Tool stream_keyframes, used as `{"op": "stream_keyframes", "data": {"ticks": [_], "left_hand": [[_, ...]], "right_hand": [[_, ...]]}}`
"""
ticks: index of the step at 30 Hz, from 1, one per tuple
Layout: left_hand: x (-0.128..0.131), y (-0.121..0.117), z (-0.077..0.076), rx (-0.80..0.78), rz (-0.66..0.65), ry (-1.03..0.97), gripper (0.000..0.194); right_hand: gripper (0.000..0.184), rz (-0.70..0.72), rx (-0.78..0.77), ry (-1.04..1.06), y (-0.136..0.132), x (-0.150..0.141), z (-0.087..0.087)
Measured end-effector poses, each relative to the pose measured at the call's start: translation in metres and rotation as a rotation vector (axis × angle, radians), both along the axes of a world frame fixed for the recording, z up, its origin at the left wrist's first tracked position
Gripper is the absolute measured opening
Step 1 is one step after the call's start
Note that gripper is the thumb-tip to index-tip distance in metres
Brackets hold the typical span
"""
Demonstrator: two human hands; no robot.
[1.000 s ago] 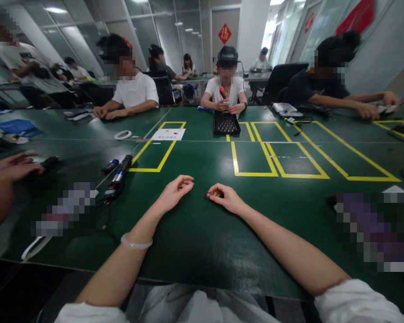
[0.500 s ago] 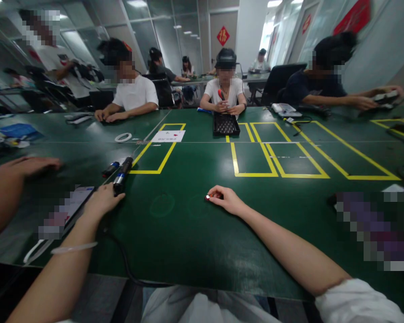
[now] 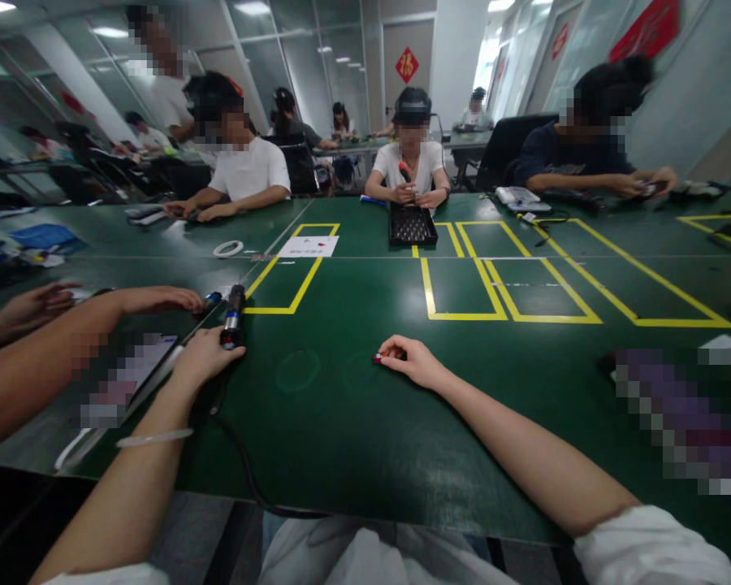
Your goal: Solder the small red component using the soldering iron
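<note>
My left hand is closed around the lower end of a black flashlight-like cylinder with silver and blue bands, which points away from me over the green table. My right hand rests on the table at the middle, thumb and fingers pinching a small red object too small to name. Beside the cylinder lies a second, shorter black and blue one. A co-worker's hand reaches to it from the left; whether it grips it cannot be made out.
Beyond my hands, yellow tape outlines mark the table. A white paper, a white tape ring and a black tray lie farther off. A phone lies by my left forearm, near a black cable. Several people sit around.
My left hand has moved a little to the right with the black cylinder. The co-worker's hand has come rightward to the shorter cylinder. My right hand stays nearly in place.
</note>
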State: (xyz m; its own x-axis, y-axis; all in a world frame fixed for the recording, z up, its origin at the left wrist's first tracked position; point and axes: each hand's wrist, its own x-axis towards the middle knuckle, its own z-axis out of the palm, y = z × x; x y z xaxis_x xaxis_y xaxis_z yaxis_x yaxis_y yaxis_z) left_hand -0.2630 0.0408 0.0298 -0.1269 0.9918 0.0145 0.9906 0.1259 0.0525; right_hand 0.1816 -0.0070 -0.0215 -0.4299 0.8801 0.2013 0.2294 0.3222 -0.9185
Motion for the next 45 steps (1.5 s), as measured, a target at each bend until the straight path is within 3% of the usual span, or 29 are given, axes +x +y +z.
{"op": "stream_keyframes", "data": {"ticks": [3,6,15,21,29,35,45], "left_hand": [[0.034,-0.007,-0.002,0.016,0.055,0.066,0.07],[0.074,-0.016,-0.001,0.023,0.026,0.08,0.067],[0.189,-0.04,-0.001,0.103,-0.246,0.072,0.062],[0.242,-0.052,-0.004,0.122,-0.401,0.014,0.061],[0.264,-0.064,-0.009,0.118,-0.535,-0.074,0.058],[0.262,-0.066,-0.012,0.134,-0.54,-0.087,0.06],[0.263,-0.068,-0.011,0.15,-0.538,-0.083,0.057]], "right_hand": [[0.019,0.0,-0.005,-0.005,0.0,-0.001,0.0],[0.019,-0.001,-0.004,-0.008,0.0,-0.001,0.0],[0.023,-0.004,-0.009,0.077,0.002,-0.001,-0.006],[0.014,-0.057,0.05,0.067,0.001,0.0,-0.003],[0.003,-0.09,0.215,-0.057,0.004,0.0,-0.01],[0.004,-0.066,0.25,-0.14,0.003,0.001,-0.009],[0.006,-0.075,0.233,-0.098,0.002,0.001,-0.006]]}}
